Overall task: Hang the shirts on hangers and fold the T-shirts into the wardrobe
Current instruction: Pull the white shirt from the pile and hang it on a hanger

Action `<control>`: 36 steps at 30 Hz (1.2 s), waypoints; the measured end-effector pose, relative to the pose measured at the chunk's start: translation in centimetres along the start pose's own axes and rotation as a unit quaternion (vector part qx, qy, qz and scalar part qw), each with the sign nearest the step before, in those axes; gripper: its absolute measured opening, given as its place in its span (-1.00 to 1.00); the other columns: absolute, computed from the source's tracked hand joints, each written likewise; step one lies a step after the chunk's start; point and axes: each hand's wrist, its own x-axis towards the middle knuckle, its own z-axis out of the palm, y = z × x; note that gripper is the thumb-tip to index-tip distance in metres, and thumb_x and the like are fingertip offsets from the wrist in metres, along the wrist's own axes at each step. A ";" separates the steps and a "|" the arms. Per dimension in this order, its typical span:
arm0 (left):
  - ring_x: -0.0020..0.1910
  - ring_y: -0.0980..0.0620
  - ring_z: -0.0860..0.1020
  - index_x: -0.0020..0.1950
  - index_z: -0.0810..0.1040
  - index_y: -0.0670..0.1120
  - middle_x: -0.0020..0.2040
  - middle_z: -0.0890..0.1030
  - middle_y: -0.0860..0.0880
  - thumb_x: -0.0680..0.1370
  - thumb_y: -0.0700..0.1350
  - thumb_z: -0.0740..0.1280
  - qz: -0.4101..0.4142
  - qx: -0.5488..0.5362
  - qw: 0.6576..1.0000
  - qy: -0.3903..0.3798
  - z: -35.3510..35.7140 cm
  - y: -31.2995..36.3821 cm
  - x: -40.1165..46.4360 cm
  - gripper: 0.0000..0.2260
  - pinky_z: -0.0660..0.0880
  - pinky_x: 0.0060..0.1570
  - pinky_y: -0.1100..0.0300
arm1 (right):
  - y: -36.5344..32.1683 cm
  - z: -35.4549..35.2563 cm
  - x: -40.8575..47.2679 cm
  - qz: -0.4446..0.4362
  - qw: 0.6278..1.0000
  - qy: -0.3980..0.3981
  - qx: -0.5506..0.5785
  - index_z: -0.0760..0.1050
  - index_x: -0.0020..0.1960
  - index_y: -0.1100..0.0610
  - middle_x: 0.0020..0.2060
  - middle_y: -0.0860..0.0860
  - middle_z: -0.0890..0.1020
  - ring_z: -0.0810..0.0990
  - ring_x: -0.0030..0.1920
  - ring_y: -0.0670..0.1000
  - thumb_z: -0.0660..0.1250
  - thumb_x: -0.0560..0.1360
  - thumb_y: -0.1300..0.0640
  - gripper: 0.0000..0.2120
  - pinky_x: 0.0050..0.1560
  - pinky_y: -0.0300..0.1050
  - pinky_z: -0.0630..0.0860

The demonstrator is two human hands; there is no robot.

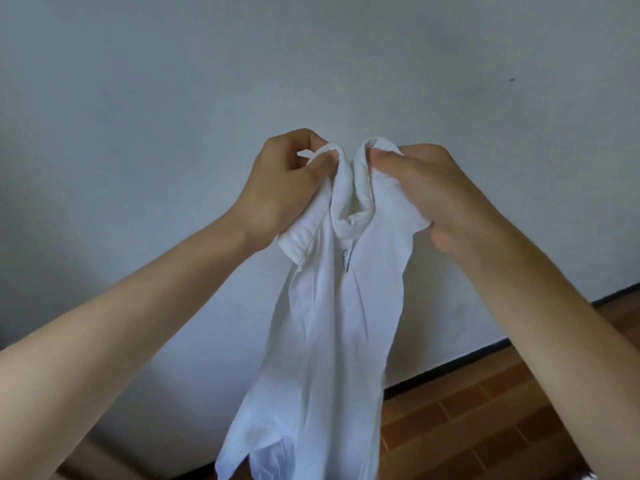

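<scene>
A plain pale wall (173, 98) fills most of what I see, grey-blue in this light, with one small dark speck (512, 79) high on the right. Along its foot runs a dark skirting strip (446, 370), and below that the floor (467, 420) is laid in reddish-brown brick-pattern tiles with pale joints. At the lower left corner something tan and blurred (93, 459) shows beside my forearm; I cannot tell what it is.

Both my bare arms reach up and forward, and between them I hold a white shirt (322, 341) in the air in front of the wall. My left hand (287, 183) has its fingers curled, pinching a bunched fold of the fabric at the top, with a ribbed edge spilling out under the palm. My right hand (426, 195) grips the other bunch of cloth just beside it, thumb pressed on top and fingers wrapped under. The two hands are close together, the neck opening sagging between them. The rest of the shirt hangs straight down, creased, hiding part of the skirting and floor behind it, and its hem runs out of the bottom of the view.
</scene>
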 end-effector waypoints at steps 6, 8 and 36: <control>-0.36 0.00 0.51 -0.21 0.54 -0.03 -0.29 0.63 -0.06 0.61 -0.12 0.29 0.027 -0.081 0.995 -0.055 7.5 -1.2 6.9 -0.80 0.40 -0.34 0.22 | 2.0 -5.6 4.7 0.023 0.995 0.091 -0.031 0.49 -0.15 0.12 -0.26 0.09 0.45 0.45 -0.24 0.03 0.30 0.57 0.03 -0.81 -0.16 -0.06 0.31; -0.35 -0.01 0.51 -0.22 0.54 -0.03 -0.30 0.62 -0.05 0.61 -0.14 0.29 0.031 -0.110 0.990 -0.082 10.6 -1.6 9.0 -0.80 0.40 -0.33 0.20 | 3.1 -8.1 5.9 0.036 0.990 0.128 -0.043 0.55 -0.12 0.19 -0.24 0.15 0.56 0.52 -0.22 0.04 0.29 0.58 0.00 -0.74 -0.17 -0.07 0.40; -0.32 0.21 0.48 -0.29 0.52 0.00 -0.34 0.49 0.11 0.57 -0.10 0.29 0.020 -0.332 0.881 -0.336 55.0 -3.0 30.9 -0.78 0.41 -0.26 0.36 | 16.2 -37.1 17.9 0.162 0.802 0.564 -0.113 0.50 0.06 0.47 -0.24 0.14 0.48 0.46 -0.25 0.06 0.25 0.63 0.04 -0.58 -0.23 -0.10 0.38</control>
